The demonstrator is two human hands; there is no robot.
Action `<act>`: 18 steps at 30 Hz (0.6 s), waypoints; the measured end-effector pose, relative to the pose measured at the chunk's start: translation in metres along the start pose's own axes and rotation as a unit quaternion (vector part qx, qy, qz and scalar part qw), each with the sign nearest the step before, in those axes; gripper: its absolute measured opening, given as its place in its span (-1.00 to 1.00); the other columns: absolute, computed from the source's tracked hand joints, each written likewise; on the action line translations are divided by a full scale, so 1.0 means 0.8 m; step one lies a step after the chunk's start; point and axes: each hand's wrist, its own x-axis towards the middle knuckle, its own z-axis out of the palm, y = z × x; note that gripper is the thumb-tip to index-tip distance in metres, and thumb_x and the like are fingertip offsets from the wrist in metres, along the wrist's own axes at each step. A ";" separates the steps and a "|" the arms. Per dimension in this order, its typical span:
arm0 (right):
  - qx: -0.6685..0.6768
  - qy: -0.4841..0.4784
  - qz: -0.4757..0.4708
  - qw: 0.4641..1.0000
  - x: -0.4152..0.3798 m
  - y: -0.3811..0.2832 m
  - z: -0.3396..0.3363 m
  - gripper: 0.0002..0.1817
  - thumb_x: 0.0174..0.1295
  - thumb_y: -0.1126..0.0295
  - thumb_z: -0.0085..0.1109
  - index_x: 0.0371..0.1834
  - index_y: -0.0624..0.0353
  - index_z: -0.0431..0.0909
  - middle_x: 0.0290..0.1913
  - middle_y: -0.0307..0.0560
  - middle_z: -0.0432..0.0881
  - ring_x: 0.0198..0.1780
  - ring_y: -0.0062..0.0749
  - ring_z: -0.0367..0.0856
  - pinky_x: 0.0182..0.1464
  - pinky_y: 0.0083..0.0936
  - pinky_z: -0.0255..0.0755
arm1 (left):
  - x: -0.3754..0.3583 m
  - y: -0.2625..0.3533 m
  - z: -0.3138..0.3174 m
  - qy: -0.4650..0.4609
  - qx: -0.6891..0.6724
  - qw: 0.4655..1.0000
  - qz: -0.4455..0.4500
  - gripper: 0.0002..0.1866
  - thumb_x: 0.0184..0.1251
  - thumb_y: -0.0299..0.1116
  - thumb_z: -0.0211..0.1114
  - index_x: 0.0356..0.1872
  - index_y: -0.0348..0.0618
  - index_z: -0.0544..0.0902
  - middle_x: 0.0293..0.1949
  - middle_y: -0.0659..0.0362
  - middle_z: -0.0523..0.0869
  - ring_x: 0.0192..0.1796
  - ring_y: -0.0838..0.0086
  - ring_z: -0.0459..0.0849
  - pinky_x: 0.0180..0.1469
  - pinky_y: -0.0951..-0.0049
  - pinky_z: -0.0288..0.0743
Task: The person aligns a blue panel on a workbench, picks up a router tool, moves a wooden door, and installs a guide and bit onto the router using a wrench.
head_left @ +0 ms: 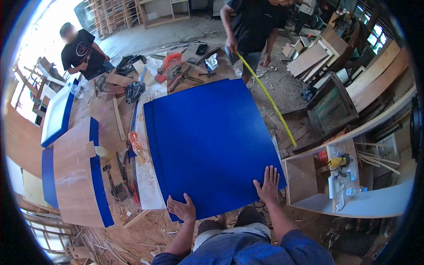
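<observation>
A large blue panel (212, 141) lies flat on the workbench in front of me, its near edge close to my body. My left hand (182, 207) rests on its near left corner with the fingers stretched out. Near the right edge, my right hand (267, 184) lies flat on the blue surface, fingers pointing away from me. Neither hand grips anything. Just left of the panel, an orange-labelled clear bottle (136, 145) lies on the bench. Beyond the far right corner, a co-worker's hand (231, 45) holds a yellow tape measure (267, 95) stretched toward the panel's right side.
Left stand a wooden panel with blue edges (73, 172) and a white one with blue edging (57, 117). Hand tools (119, 181) and black plastic bags (134, 91) clutter the bench. An open wooden cabinet frame (309, 176) stands at right. Another person (84, 53) is at far left.
</observation>
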 end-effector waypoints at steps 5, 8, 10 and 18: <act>0.035 0.067 0.190 0.979 -0.028 0.070 0.011 0.12 0.35 -0.38 0.18 0.67 0.33 0.12 0.61 0.46 0.20 0.66 0.26 0.13 0.63 0.18 0.03 | -0.006 -0.003 0.001 0.014 -0.010 1.000 0.006 -0.18 0.41 0.08 0.35 0.46 -0.31 0.31 0.34 -0.18 0.45 0.45 -0.10 0.36 0.52 -0.14 0.13; 0.215 -0.065 0.307 0.925 -0.015 0.115 -0.015 0.06 0.31 -0.39 0.22 0.51 0.41 0.38 0.40 0.45 0.52 0.47 0.24 0.47 0.49 0.06 0.33 | -0.007 -0.002 -0.003 0.012 -0.018 1.000 0.006 -0.17 0.41 0.12 0.36 0.45 -0.31 0.33 0.34 -0.19 0.47 0.45 -0.11 0.36 0.51 -0.15 0.15; 0.190 -0.054 0.279 0.940 -0.010 0.138 -0.017 -0.06 0.28 -0.38 0.26 0.23 0.43 0.64 0.16 0.38 0.72 0.25 0.20 0.68 0.31 0.00 0.52 | -0.010 -0.003 -0.007 0.012 -0.024 1.000 0.006 -0.17 0.42 0.13 0.36 0.44 -0.32 0.35 0.34 -0.20 0.48 0.45 -0.11 0.37 0.51 -0.15 0.16; 0.319 0.045 0.239 0.916 -0.079 0.223 0.073 -0.60 0.32 0.20 0.47 -0.04 0.38 0.75 -0.22 0.05 0.83 -0.28 -0.27 0.80 -0.22 -0.33 0.68 | -0.009 -0.048 -0.028 -0.028 -0.062 0.994 0.080 -0.31 0.41 -0.07 0.49 0.33 -0.37 0.47 0.29 -0.23 0.53 0.30 -0.10 0.56 0.37 0.01 0.44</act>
